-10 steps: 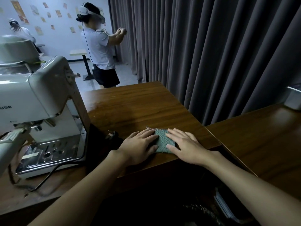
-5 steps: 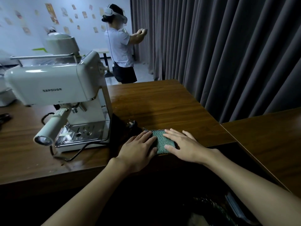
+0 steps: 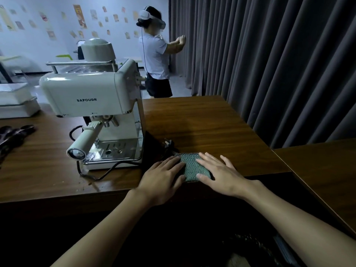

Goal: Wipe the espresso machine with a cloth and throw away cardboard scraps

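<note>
Both hands lie flat with fingers spread: the left hand (image 3: 165,176) covers the left side of the folded green cloth (image 3: 192,166) and the right hand (image 3: 221,174) covers its right side. Together they press it onto the worktop (image 3: 202,122) close to the front edge. No cardboard scraps show. To wipe well, I judge one hand should gather the cloth into a firm pad. It can then carry it left to the nearby espresso machine (image 3: 92,97), clearing the plug (image 3: 167,142) and the jutting portafilter handle (image 3: 84,139).

A dark wooden table (image 3: 202,122) is spread across the middle of the frame. On it, an espresso machine (image 3: 92,97) is set left of centre, and a green cloth (image 3: 192,167) is laid by the near edge, lower centre.
</note>
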A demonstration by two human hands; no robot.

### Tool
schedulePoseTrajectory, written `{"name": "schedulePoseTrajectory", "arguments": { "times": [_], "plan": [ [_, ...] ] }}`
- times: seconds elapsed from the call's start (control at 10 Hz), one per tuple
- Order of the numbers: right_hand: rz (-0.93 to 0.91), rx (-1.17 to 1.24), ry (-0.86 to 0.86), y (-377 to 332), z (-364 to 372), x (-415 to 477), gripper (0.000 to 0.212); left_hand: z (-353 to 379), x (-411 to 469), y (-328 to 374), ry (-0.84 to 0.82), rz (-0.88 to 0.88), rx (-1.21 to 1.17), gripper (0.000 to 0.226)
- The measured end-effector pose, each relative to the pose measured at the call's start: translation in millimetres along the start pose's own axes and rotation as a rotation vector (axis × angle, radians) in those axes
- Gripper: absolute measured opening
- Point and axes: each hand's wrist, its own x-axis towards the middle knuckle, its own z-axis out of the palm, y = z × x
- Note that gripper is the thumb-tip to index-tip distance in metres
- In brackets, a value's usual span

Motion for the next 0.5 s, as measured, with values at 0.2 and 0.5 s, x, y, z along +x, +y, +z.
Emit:
{"name": "schedulePoseTrajectory", "arguments": {
  "times": [0.2, 0.5],
  "plan": [
    [-0.011, -0.008, -0.016, -0.3, 0.1, 4.6, 0.065, -1.2, -3.1, 0.2, -0.011, -0.007, 0.047, 0.08],
    [0.003, 0.095, 0.034, 1.6, -6.7, 0.8, 0.064, -18.4, -2.8, 4.3, 0.051, -0.017, -0.003, 0.055]
  ]
}}
